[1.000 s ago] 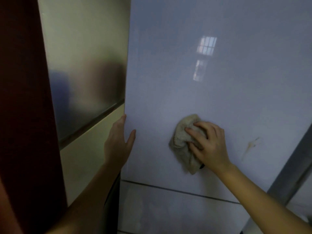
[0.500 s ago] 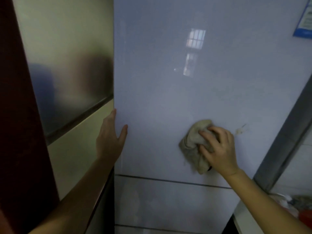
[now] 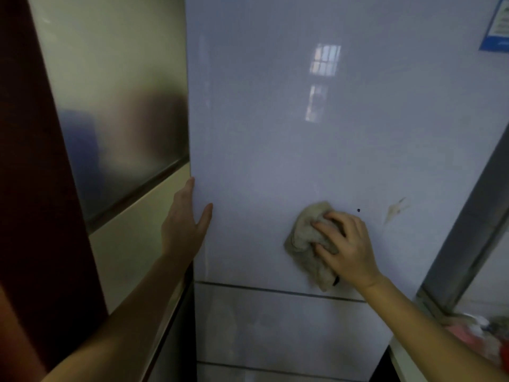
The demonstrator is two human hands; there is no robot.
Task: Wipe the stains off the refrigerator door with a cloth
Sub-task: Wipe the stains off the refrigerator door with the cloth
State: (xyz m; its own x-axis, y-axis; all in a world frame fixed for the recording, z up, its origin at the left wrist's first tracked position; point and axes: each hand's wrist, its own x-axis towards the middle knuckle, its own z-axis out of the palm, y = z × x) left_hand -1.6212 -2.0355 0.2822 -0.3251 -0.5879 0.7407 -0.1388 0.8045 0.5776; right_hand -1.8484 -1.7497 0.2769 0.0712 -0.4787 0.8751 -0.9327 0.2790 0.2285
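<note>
cloth (image 3: pixel 301 235) half under right hand (image 3: pixel 349 245)

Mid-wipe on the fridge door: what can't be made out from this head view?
Head view: the refrigerator door under the cloth and right hand is hidden; stains there unknown.
Head view: blue sticker, cut by the top-right edge, print too blurred to read.
Head view: dark speck on the door, too small to tell dirt from chip.
Head view: reddish clutter lower right, blurred and cut off.
</note>
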